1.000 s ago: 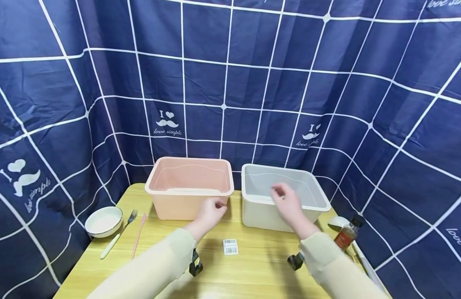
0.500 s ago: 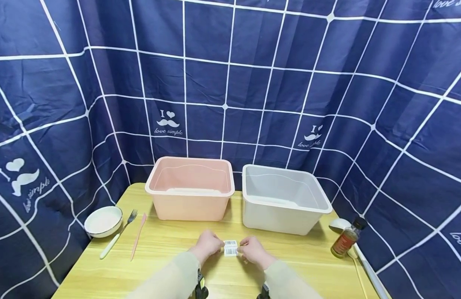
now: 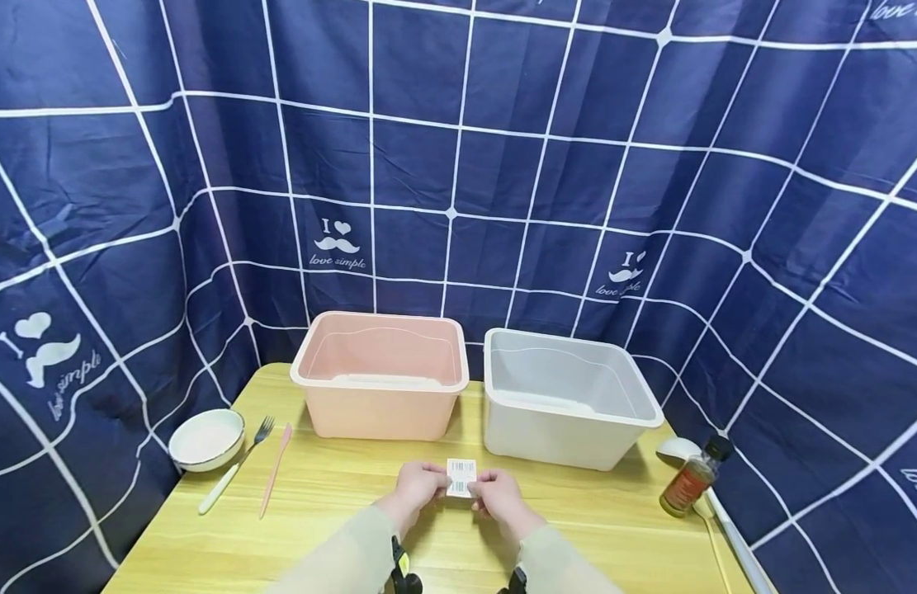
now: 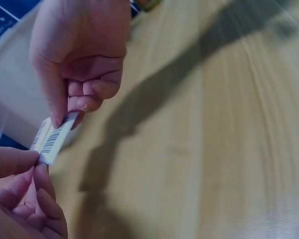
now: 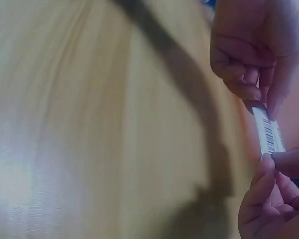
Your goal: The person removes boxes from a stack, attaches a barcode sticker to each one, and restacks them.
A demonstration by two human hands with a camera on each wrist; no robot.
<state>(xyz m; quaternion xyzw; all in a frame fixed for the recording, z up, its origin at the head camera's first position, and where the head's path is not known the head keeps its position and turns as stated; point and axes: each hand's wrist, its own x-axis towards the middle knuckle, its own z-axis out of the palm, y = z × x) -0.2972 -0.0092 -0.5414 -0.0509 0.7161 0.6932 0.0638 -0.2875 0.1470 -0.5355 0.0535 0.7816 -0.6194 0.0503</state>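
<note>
A small white barcode label point(image 3: 461, 478) with two printed barcodes is held just above the wooden table, between both hands. Its left edge is pinched by the thumb and fingers of my left hand point(image 3: 418, 489). My right hand point(image 3: 498, 497) pinches the opposite edge the same way. In the left wrist view the label point(image 4: 54, 138) looks tilted, with the left hand point(image 4: 27, 201) below it and the right hand point(image 4: 84, 55) above. The right wrist view shows the label point(image 5: 267, 130) above the right hand point(image 5: 274, 199). The fingertips cover its ends.
Behind the hands stand a pink bin point(image 3: 380, 412) and a grey bin point(image 3: 555, 433). On the left lie a white bowl point(image 3: 207, 441), a fork point(image 3: 237, 466) and a pink knife point(image 3: 276, 470). A sauce bottle point(image 3: 687, 487), a ladle point(image 3: 678, 448) and a spoon point(image 3: 712, 536) are at the right.
Both hands have come down from in front of the bins to the label. They have taken its two sides and lifted it slightly off the table.
</note>
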